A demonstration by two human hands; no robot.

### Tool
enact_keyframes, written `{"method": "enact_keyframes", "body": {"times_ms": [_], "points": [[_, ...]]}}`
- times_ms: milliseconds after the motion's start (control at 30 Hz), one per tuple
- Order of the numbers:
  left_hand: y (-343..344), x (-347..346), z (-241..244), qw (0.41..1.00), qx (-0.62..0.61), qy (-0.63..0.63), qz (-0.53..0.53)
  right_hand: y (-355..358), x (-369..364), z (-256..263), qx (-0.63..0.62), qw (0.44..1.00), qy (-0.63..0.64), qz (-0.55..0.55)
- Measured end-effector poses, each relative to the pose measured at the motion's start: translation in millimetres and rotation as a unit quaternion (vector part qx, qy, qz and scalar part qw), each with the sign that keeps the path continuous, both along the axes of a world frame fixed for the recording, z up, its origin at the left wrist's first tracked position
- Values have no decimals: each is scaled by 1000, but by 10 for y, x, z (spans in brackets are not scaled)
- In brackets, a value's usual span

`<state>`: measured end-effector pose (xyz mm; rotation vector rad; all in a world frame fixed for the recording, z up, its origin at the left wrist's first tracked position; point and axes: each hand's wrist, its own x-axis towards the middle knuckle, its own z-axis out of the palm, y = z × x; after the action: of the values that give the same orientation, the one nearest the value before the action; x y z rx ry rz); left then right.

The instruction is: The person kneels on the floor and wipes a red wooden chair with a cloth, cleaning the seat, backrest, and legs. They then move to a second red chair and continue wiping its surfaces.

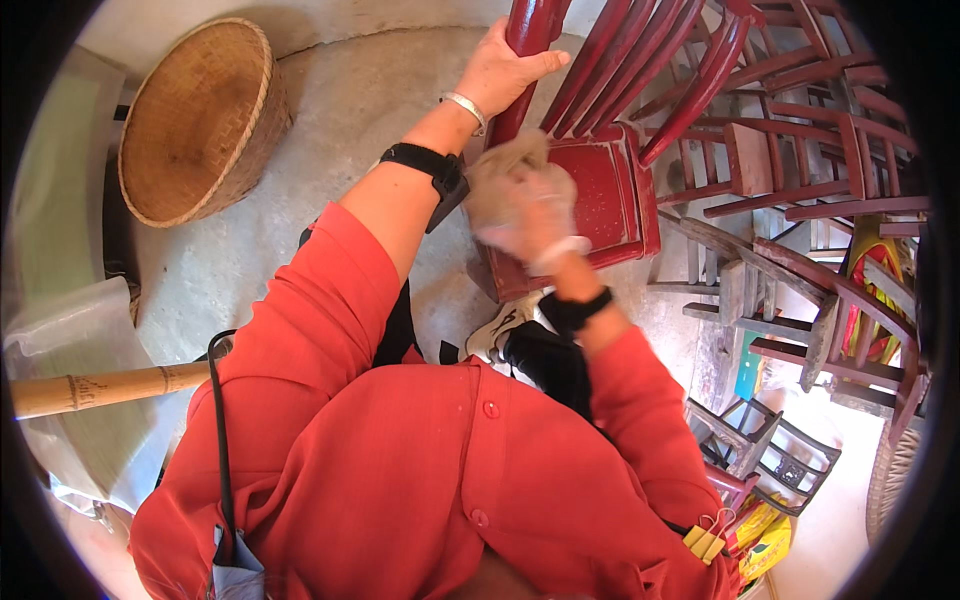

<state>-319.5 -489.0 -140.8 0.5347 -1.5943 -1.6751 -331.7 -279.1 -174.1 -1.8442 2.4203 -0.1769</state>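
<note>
A red-lacquered wooden chair (600, 196) with a slatted back stands before me on the floor. My left hand (504, 71) is closed around a thick round post (531, 30) of it, thumb laid across the front. Against the near left side of the seat, my right hand (529, 214) presses a tan cloth (510, 159). Motion blurs that hand, and its fingers are hard to make out. Part of the seat is hidden behind the cloth and the hand.
A woven bamboo basket (196, 124) stands at the upper left on the concrete floor (330, 97). Stacked wooden stools and benches (795, 165) crowd the right side. A bamboo pole (112, 388) juts in from the left. My shoe (499, 328) is close to the chair.
</note>
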Motion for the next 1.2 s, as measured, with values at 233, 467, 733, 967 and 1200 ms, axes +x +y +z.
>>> {"method": "enact_keyframes", "body": {"times_ms": [233,467,733,967,1200], "points": [[-45,72,127,998,-36,46,-29,654,630,-254,147,987,-20,57],[-7,21,100,998,13,42,-43,1413,406,41,372,924,-89,-1],[-32,84,100,997,44,57,-38,1510,-1484,998,-82,856,-207,-466],[3,21,50,999,-1,51,0,1068,-1272,-353,258,906,132,-308],[33,-50,-18,999,32,22,-29,1162,-997,-873,190,965,-179,-36]]}}
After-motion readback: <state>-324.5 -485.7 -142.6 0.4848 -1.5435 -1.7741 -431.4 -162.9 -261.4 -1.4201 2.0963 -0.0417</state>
